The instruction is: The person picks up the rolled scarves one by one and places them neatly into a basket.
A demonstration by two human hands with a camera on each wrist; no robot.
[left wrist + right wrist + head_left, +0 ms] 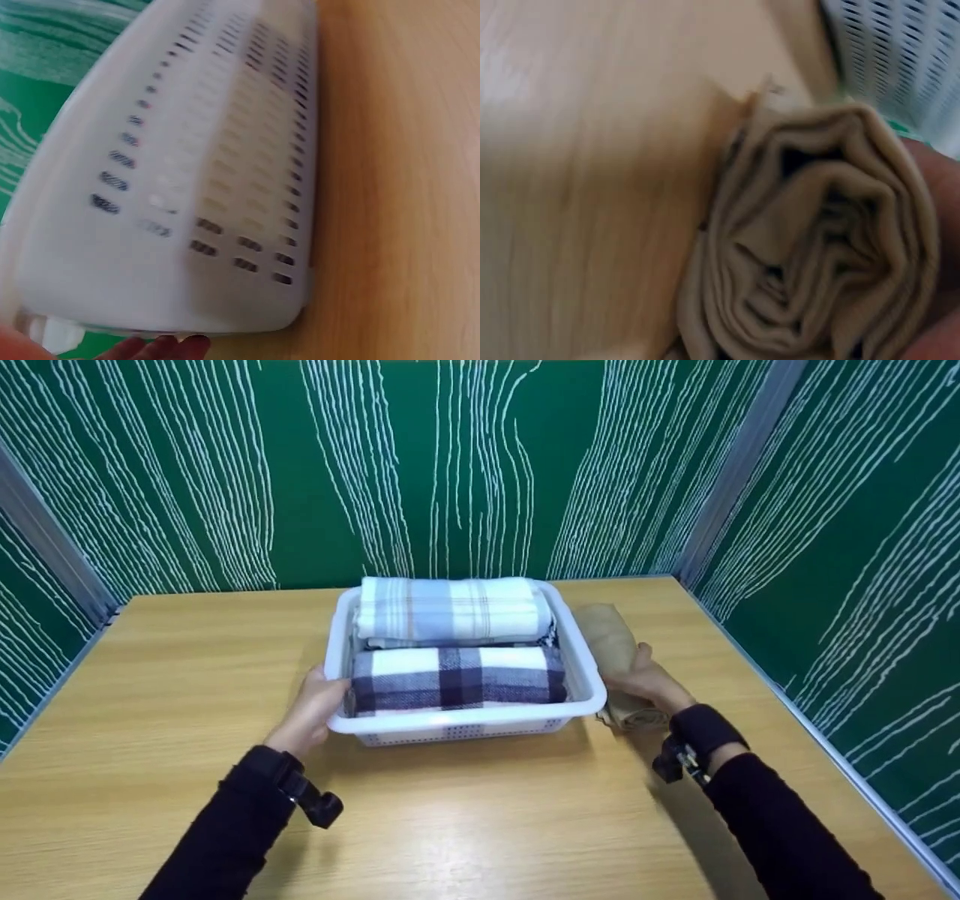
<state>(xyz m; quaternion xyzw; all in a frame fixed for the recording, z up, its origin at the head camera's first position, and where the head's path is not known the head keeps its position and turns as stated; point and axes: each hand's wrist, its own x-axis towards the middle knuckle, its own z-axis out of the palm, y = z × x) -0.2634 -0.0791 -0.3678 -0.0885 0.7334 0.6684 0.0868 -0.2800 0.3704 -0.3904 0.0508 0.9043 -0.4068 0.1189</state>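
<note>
A white plastic basket (pixel 465 720) with slotted walls sits on the wooden table. Inside it lie a dark plum-and-white checked cloth roll (pixel 459 679) in front and a pale blue-and-white plaid cloth (pixel 450 611) behind. My left hand (pixel 311 709) grips the basket's left end, thumb over the rim; its fingertips (pixel 161 347) show low in the left wrist view. Right of the basket is a rolled beige cloth (pixel 606 637), its coiled end facing the right wrist camera. My right hand (pixel 652 682) holds this roll from above, near its front end, thumb toward the basket.
The wooden table (pixel 187 735) meets green panels (pixel 465 472) with white wavy lines at the back and sides. Grey metal posts (pixel 739 465) stand at the back corners. Each wrist wears a dark strap with a small camera (pixel 322 808).
</note>
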